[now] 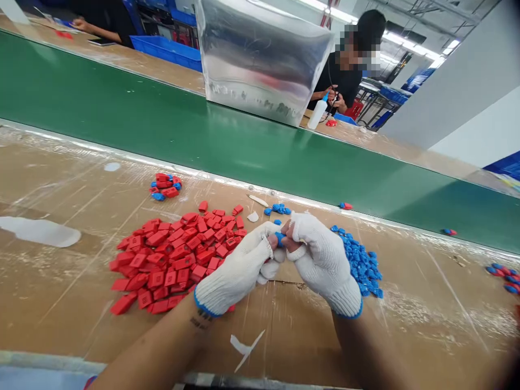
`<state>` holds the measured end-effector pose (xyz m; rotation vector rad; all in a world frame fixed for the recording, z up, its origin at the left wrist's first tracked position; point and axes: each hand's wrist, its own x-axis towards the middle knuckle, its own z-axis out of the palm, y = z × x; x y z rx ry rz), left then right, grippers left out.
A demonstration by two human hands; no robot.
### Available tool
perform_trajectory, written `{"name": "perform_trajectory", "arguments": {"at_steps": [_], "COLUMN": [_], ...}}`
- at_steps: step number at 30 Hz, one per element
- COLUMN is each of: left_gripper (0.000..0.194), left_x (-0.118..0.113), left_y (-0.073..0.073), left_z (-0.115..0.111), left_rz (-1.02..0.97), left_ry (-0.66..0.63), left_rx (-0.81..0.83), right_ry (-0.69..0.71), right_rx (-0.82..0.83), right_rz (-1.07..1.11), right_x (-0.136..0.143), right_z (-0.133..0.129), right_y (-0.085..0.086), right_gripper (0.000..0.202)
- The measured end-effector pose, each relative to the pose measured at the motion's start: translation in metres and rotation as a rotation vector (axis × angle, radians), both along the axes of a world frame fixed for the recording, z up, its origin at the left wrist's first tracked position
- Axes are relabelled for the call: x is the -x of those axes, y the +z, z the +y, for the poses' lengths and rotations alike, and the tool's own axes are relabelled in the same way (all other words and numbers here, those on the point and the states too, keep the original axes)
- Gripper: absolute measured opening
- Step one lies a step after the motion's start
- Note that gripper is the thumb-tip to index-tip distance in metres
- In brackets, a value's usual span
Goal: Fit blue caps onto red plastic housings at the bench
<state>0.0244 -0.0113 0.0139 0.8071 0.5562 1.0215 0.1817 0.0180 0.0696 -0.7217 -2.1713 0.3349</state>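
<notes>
Between big loose heaps of red pieces and blue pieces, my left hand and right hand pinch one blue part, with few red-and-blue pairs seemingly joined.

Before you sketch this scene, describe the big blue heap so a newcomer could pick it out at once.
Find the long green strip running across the picture, then the brown work surface on its near side. There, just right of the gloved right hand, lies the heap of blue pieces. All blue, unlike the red heap, it is far larger than the small blue cluster.
</notes>
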Motion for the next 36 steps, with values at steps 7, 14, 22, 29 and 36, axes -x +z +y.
{"name": "perform_trajectory", "arguments": {"at_steps": [7,14,22,29,36], "left_gripper": [0.045,0.017,0.020,0.023,0.030], "left_x": [-0.007,0.020,0.028,0.027,0.026], "left_y": [0.002,0.009,0.002,0.008,0.012], "left_z": [0.005,0.031,0.040,0.038,0.040], "left_rz": [-0.121,-0.242,-0.222,-0.177,-0.170], "left_ry": [0.033,0.322,0.453,0.445,0.438], "left_rx": [0.167,0.377,0.329,0.383,0.440], "right_ry": [0.065,-0.068,0.004,-0.004,-0.012], "right_rx": [0.002,0.304,0.457,0.430,0.385], "right_rz": [0.064,-0.228,-0.284,-0.354,-0.400], "right_x": [-0.022,-0.073,-0.067,-0.062,-0.059], "right_z": [0.015,0.040,0.052,0.051,0.050], "right_y": [-0.009,-0.012,-0.036,-0.038,-0.039], "right_gripper": [0.027,0.023,0.018,0.017,0.018]}}
